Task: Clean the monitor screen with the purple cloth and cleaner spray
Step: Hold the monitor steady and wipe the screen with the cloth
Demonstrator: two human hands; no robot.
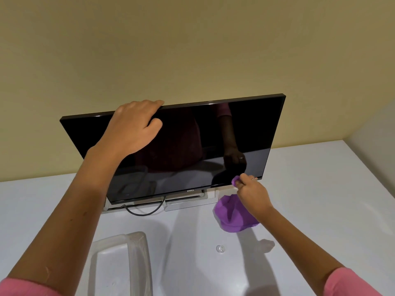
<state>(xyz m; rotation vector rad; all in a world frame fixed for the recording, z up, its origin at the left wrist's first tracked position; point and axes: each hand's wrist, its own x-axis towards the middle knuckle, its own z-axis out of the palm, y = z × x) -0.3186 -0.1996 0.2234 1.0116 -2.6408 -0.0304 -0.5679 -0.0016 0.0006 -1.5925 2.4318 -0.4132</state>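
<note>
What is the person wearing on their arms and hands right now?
Both forearms are bare, with pink sleeves pushed up near the elbows: the left sleeve and the right sleeve. The right hand wears a ring; the left hand shows none.

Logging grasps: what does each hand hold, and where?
Left hand grips the monitor by its top edge; right hand pinches a bunched part of the purple cloth.

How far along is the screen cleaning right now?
In hand: the left hand grips the monitor by its top edge, while the right hand pinches the purple cloth against the screen's lower right corner. Done: hard to judge; the dark screen shows only reflections. Left: whether the rest still needs wiping cannot be told. No spray bottle is in view.
</note>
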